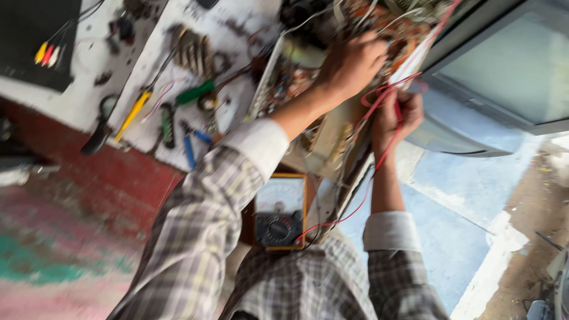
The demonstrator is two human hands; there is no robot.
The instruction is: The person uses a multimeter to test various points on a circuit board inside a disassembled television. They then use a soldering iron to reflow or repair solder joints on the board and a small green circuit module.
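One circuit board (308, 77), two hands.

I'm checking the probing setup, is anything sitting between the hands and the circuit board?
Nothing visible does. The left hand already rests on the circuit board. The right hand is at the board's edge with red test leads running through it; the blur hides its exact grip.

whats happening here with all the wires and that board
A person in a checked shirt has both hands on an exposed circuit board tilted up beside an old television set. The left hand presses on the board's top; the right hand grips red test leads running to an analogue multimeter below. Hand tools lie on the white bench.
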